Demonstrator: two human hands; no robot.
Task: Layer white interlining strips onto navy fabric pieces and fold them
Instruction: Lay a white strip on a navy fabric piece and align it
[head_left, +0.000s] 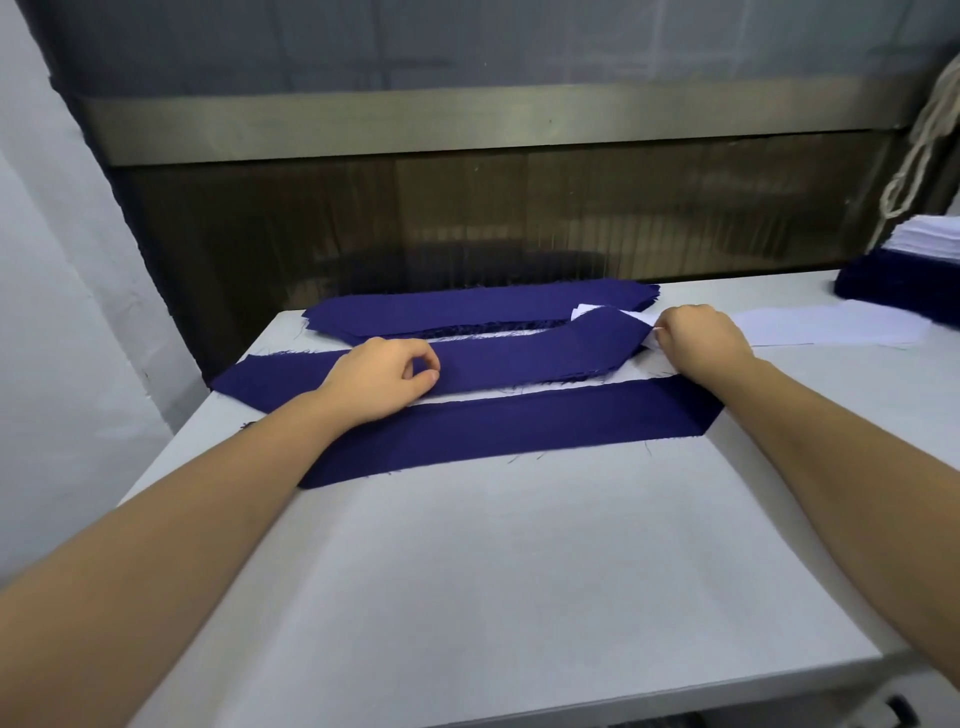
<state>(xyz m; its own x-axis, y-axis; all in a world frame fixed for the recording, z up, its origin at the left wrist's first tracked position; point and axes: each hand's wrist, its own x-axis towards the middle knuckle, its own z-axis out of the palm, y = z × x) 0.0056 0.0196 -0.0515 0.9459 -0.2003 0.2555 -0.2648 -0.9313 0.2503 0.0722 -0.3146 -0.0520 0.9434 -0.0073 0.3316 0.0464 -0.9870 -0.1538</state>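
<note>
Looking down, in the head view, at a flat white worktop (519, 571). Pinching a long navy fabric strip with frayed edges (519, 358) with the left grip (382, 382), thumb and forefinger curling together on the cloth towards its left part. Holding the pointed right end of that same strip with the right grip (701, 343), fingers curling narrowly round the cloth, a white tip showing at the fingertips, and that end sitting slightly raised off the worktop. Showing a thin white interlining strip (519, 393) just beside the near edge of the held strip, running between it and a second long navy fabric band (519, 434) lying flat nearer the body and passing under both forearms. Not being able to tell whether the two navy lengths are one folded piece or two. Having a flat stack of navy fabric pieces (467, 310) behind them at the far edge of the worktop. Having a loose white interlining piece (831, 327) lying just right of the right grip, and beyond it a pile of navy and white cut pieces (904, 280). Facing a dark machine panel (467, 223), with a pale looped cord (924, 140) hanging at the upper right.
</note>
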